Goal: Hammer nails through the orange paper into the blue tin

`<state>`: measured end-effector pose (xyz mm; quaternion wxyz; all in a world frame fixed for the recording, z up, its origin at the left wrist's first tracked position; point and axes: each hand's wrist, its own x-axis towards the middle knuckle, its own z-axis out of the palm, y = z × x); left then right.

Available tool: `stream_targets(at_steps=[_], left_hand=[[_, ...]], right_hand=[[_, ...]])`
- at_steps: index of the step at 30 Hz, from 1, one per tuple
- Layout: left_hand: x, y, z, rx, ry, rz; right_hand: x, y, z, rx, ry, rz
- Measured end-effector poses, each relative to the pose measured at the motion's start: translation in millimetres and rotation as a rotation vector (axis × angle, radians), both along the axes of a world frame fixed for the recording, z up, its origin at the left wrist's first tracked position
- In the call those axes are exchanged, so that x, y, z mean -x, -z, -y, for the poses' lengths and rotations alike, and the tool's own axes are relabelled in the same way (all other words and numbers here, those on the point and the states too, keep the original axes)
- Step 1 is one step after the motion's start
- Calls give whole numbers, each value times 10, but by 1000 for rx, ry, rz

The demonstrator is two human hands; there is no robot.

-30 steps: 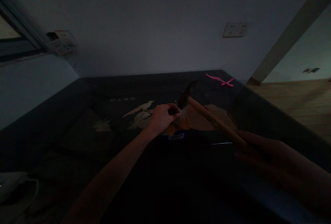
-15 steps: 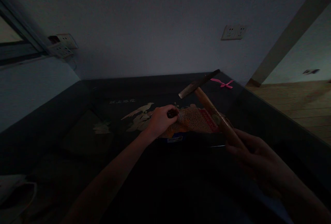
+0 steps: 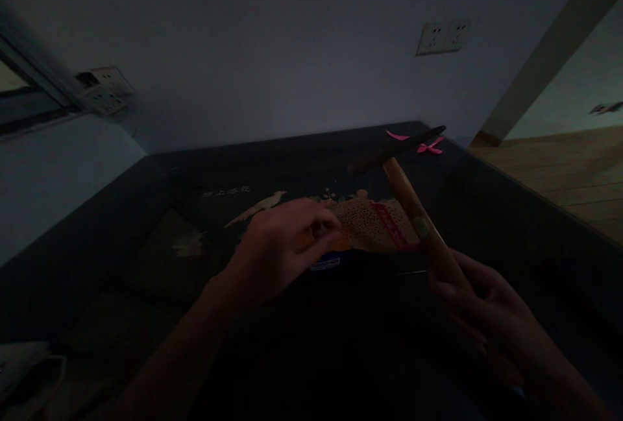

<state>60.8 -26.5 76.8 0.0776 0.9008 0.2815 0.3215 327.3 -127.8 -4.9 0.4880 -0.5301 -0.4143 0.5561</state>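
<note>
My right hand (image 3: 487, 304) is wrapped around the wooden handle of a hammer (image 3: 413, 207). Its long, dark metal head is raised above the far right part of the table. My left hand (image 3: 287, 239) curls with thumb and fingertips pinched together; a small dark brown patch shows between them, too dim to name. Beneath and to the right of that hand lies a flat patterned packet (image 3: 367, 223) with dark dots, an orange area, a red band and a blue-and-white label. My left hand appears slightly above the packet; contact cannot be made out.
The dark table (image 3: 292, 148) has raised edges and a printed bird (image 3: 260, 207). A pink ribbon (image 3: 431, 146) lies at its far right corner. Wall sockets (image 3: 442, 37) sit above, with a power strip (image 3: 104, 98) at left. A whitish object (image 3: 22, 359) stands bottom left.
My left hand has come nearer to me and lifted from the packet, fingers still pinched. The hammer has shifted a little to the right in my right hand. The view has tilted slightly.
</note>
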Motion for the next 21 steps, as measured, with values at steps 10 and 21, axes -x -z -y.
stream_targets(at_steps=[10, 21], left_hand=[[-515, 576, 413, 275, -71, -947], [-559, 802, 335, 280, -216, -942]], right_hand=[[-1, 19, -16, 23, -52, -8], [-11, -16, -2, -3, -91, 19]])
